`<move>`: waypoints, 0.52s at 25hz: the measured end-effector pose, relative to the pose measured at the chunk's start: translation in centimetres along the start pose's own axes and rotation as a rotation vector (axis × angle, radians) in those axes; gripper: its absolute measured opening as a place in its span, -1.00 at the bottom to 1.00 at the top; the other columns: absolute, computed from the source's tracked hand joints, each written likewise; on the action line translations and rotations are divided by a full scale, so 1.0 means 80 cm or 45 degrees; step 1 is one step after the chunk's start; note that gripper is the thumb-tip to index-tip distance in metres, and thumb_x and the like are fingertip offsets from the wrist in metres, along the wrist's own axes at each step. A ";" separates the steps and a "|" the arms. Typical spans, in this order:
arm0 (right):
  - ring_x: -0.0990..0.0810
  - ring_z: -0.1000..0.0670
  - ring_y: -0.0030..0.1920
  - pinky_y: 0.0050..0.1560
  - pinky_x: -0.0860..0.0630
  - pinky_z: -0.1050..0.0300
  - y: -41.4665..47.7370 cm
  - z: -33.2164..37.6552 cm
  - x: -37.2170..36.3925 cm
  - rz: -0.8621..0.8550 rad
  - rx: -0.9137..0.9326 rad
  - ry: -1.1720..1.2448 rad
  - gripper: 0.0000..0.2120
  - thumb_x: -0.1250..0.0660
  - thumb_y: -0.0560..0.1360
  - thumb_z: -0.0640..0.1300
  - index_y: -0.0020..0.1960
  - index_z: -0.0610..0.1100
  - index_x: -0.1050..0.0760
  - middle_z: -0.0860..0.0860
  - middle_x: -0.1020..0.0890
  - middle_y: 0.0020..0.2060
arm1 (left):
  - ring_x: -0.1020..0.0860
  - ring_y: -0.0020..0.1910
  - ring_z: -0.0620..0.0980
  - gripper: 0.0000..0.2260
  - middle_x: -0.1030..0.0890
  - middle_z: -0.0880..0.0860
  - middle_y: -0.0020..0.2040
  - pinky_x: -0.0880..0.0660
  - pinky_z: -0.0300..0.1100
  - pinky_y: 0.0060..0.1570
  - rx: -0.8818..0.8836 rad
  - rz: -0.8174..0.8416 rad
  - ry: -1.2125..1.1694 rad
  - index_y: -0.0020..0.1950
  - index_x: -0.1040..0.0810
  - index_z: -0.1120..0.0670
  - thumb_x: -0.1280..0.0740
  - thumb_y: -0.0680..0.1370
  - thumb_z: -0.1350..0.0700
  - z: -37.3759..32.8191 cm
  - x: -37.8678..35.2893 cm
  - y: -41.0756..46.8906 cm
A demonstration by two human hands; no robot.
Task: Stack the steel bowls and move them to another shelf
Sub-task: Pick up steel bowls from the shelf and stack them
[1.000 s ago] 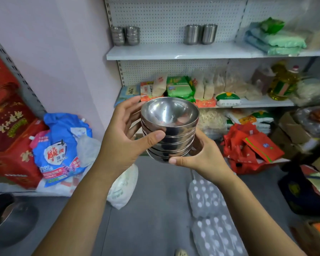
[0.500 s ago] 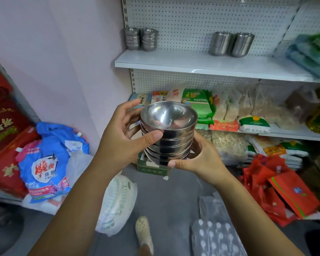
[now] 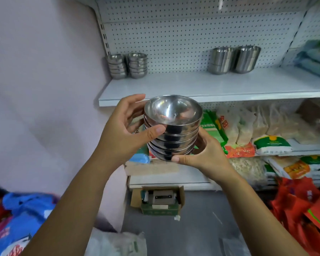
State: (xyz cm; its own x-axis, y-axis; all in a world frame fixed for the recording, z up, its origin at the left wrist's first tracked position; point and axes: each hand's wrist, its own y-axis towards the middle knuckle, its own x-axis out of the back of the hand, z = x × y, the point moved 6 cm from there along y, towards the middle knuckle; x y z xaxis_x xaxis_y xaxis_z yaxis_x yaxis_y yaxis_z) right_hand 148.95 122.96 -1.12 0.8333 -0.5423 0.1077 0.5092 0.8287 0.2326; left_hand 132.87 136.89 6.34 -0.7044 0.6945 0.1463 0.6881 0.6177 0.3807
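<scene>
Against the pale wall [image 3: 44, 71], a pegboard [image 3: 174, 34] backs a white shelf [image 3: 192, 85], and a lower shelf [image 3: 307, 147] under it is packed with food packets [image 3: 272, 144]. On the floor [image 3: 192, 233], red bags [image 3: 303, 206] lie to the right and a blue bag [image 3: 22, 218] to the left. An open box [image 3: 160, 200] sits below the shelves. On the white shelf, two short bowl piles [image 3: 127, 65] stand side by side at the left end. Two taller steel piles [image 3: 233, 59] stand touching farther right, well apart from the first pair.

The stack [image 3: 172, 130] of steel bowls is in the air, held up in front of the white shelf's front edge, rims up. The left hand [image 3: 122, 133] has its grip curled round the stack's side, thumb pressed on the near wall and fingers behind. The right hand [image 3: 209, 154] cups the bottom bowl, its grip wrapped under it with the thumb lying along the near lower edge.
</scene>
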 end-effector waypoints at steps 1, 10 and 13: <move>-0.69 0.23 0.09 0.05 -0.55 0.40 0.022 -0.008 0.003 -0.016 -0.009 -0.001 -0.29 -0.66 0.24 -0.44 0.32 -0.17 -0.52 0.19 -0.75 0.05 | -0.54 0.37 -0.04 -0.25 -0.60 0.02 0.34 -0.46 0.08 0.41 -0.003 0.019 0.002 0.43 -0.42 0.00 -0.61 0.29 -0.01 0.010 0.001 0.025; -0.68 0.17 0.15 0.09 -0.54 0.38 0.230 -0.085 0.051 0.021 -0.010 -0.048 -0.28 -0.72 0.20 -0.27 0.30 -0.06 -0.56 0.14 -0.73 0.12 | -0.54 0.38 -0.05 -0.27 -0.60 -0.02 0.34 -0.45 0.09 0.42 0.038 -0.010 0.062 0.40 -0.44 -0.04 -0.62 0.28 -0.03 0.120 -0.006 0.215; -0.68 0.19 0.15 0.11 -0.55 0.36 0.330 -0.105 0.068 0.120 -0.001 -0.040 -0.27 -0.73 0.20 -0.24 0.31 -0.03 -0.55 0.16 -0.73 0.10 | -0.53 0.39 -0.03 -0.26 -0.60 -0.03 0.34 -0.43 0.11 0.42 0.021 -0.111 0.095 0.41 -0.43 -0.05 -0.63 0.28 -0.03 0.146 -0.003 0.291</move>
State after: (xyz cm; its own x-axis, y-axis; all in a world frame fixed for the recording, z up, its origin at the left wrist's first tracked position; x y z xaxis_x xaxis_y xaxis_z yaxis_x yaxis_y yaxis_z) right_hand 168.71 143.05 -2.48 0.8704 -0.4658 0.1594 0.4289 0.8764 0.2189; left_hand 151.10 155.40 4.46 -0.7721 0.6091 0.1814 0.6263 0.6809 0.3796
